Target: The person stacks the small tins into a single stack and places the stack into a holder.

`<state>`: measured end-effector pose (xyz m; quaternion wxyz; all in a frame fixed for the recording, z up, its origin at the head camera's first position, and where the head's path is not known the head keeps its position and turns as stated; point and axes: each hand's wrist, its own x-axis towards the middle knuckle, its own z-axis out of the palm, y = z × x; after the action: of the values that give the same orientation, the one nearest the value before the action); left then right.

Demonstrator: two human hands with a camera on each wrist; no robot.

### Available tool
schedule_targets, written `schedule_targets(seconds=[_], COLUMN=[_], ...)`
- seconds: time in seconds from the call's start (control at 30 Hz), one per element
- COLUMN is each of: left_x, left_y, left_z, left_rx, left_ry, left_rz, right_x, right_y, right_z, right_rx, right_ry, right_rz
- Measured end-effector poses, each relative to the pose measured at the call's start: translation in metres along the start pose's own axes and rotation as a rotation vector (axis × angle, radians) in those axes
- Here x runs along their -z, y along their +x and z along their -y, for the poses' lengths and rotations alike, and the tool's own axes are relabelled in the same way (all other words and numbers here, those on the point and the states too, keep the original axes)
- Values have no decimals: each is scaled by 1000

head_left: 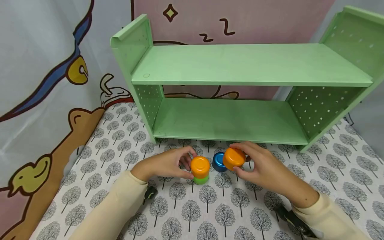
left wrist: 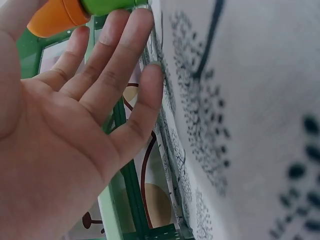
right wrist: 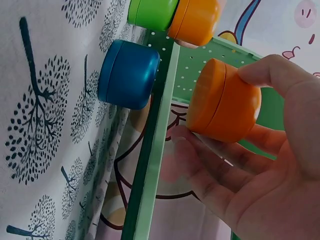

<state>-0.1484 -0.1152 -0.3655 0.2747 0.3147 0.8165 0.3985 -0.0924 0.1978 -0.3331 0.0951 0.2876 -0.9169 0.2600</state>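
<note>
Beside a small stack, my left hand [head_left: 172,163] has its thumb and index fingertips right at the left side. The stack is a round orange container [head_left: 200,166] on a green one [head_left: 201,180]; in the left wrist view the fingers look loosely extended close to the green container [left wrist: 107,5]. My right hand [head_left: 255,163] grips a second orange container [right wrist: 225,102] between thumb and fingers, tilted and raised off the cloth. Just left of it a blue container [right wrist: 129,75] stands on the cloth, partly overlapped by the held one in the head view.
A pale green two-tier shelf [head_left: 234,138] stands behind the hands, its side panels dotted with small holes. White cloth with a tree print [head_left: 192,210] covers the surface. Fabric with cartoon drawings [head_left: 36,66] hangs at the left and back.
</note>
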Motion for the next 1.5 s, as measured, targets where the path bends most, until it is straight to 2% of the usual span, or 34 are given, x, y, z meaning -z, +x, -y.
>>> schedule_targets(seconds=[0.4, 0.8, 1.5], left_x=[1, 1, 0], left_y=[0, 1, 2], left_z=[0, -2, 3], left_rx=[5, 17, 16], left_ry=[47, 50, 64], left_rz=[2, -4, -15], right_x=[-6, -4, -2], right_y=[3, 7, 16], right_z=[4, 8, 15], right_rx=[1, -7, -11], right_ry=[19, -10, 13], right_rz=[20, 24, 32])
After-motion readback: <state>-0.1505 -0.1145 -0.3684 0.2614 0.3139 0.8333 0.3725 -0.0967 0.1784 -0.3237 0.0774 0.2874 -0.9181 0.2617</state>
